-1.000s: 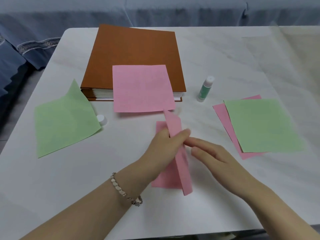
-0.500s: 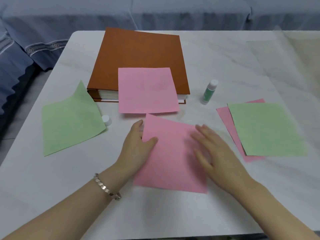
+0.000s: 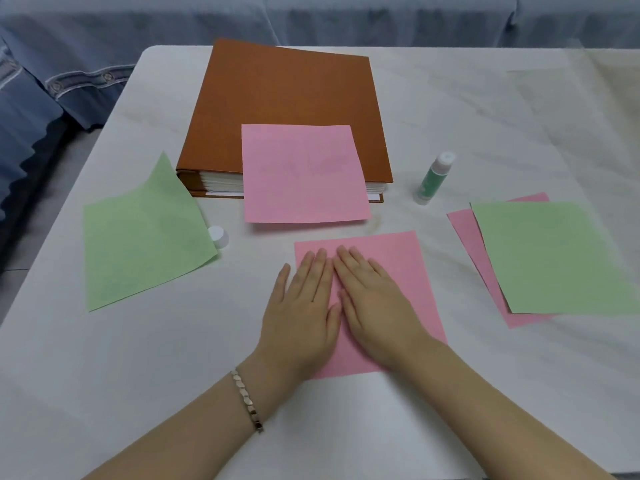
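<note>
We've unfolded the pink paper sheet [image 3: 398, 271] flat on the table [image 3: 138, 375]; left hand [image 3: 301, 313] and right hand [image 3: 374, 306], fingers straight, now press it smooth, gripping nothing.

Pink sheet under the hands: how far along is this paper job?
Done: the glue stick looks uncapped, its cap lying by the left green sheet. In hand: left hand and right hand press flat on the pink sheet, fingers straight. Left: that sheet shows no fold or glue yet, and the second pink sheet on the binder and the right-hand stack lie apart, seemingly unused.
</note>
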A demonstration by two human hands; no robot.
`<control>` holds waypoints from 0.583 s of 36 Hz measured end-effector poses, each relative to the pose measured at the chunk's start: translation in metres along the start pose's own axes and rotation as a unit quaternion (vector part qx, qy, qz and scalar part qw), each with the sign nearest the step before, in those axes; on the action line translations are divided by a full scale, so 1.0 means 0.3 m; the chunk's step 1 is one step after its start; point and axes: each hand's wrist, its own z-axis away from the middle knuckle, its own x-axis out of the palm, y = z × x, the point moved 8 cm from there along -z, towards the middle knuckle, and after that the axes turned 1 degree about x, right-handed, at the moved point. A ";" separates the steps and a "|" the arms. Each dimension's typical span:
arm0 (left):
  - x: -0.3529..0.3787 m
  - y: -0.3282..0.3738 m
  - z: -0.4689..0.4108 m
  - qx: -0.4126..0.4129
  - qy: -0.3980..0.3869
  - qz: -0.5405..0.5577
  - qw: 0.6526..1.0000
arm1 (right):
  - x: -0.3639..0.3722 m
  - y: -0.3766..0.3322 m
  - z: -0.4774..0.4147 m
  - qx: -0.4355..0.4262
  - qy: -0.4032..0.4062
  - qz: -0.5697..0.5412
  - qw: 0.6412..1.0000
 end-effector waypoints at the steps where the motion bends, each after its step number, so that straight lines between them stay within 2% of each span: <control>1: 0.003 -0.004 0.000 -0.005 0.000 -0.001 1.000 | 0.005 -0.001 -0.009 0.004 0.000 0.015 1.000; 11: 0.000 -0.008 -0.009 -0.005 0.015 -0.025 1.000 | 0.004 0.033 -0.015 0.015 0.020 0.062 0.998; 21: -0.008 -0.003 -0.003 -0.008 0.024 -0.023 0.999 | -0.036 0.215 0.013 0.072 0.004 0.070 0.995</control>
